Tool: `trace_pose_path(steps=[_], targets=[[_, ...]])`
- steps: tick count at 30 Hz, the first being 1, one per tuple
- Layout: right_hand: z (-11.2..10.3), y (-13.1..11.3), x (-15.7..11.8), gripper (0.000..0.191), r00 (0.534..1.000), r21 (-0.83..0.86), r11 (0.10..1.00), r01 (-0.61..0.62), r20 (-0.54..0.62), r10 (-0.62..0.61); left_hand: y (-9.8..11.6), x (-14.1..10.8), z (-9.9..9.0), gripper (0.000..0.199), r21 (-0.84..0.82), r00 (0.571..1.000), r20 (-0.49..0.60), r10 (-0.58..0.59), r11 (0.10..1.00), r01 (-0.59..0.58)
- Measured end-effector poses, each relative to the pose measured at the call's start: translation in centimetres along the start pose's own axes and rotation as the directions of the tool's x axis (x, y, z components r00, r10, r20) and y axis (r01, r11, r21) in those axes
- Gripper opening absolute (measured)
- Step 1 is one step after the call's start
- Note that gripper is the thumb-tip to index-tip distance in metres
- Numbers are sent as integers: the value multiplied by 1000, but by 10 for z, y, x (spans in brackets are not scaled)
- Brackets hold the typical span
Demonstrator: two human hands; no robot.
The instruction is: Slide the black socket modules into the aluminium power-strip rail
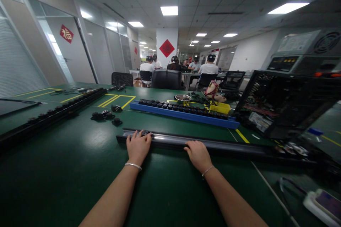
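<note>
Black rail point(165, 138): lies on the table point(165, 191) directly under both hands, running from nine o'clock, just beyond the left hand, to three, well past the right.
Left grip point(138, 146): fingers spread and bent over the rail close to its nine-o'clock end, the thumb at three on the hand; a small black part point(145, 133) sits in the rail at the tips of thumb and index finger, and whether it is pinched or merely touched I cannot tell.
Right grip point(198, 154): fingers curled over the near edge of the rail, at three from the left hand and well apart from it; how tightly they close is hidden.
Blue channel point(186, 115): at twelve beyond the rail, lined with black parts.
Loose black pieces point(102, 115): at ten, a small cluster.
Long rail with parts point(66, 102): farther out at ten, set aslant.
Metal bowl point(183, 98): at twelve, behind the blue channel.
Yellow tray point(220, 108): at one.
Computer case point(266, 103): at two, its side uncovered.
</note>
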State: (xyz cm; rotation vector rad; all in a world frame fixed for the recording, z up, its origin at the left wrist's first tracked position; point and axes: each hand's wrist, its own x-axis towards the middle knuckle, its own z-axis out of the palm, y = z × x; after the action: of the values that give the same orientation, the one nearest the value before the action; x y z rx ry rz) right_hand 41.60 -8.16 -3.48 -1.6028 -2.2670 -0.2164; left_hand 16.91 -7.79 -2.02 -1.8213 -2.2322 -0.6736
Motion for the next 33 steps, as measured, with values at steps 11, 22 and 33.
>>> trace_pose_path(steps=[11,22,33], targets=[[-1,0,0,17,1000,11,1000,8,4,-8,-20,9,8,35,-9,998,-22,-58,998,58],[-2,-2,1,16,1000,28,1000,-9,17,8,-32,12,3,38,38,995,-42,-87,995,89],[-3,-1,0,18,1000,38,999,-22,7,22,-43,19,3,42,47,994,-10,-112,993,112]])
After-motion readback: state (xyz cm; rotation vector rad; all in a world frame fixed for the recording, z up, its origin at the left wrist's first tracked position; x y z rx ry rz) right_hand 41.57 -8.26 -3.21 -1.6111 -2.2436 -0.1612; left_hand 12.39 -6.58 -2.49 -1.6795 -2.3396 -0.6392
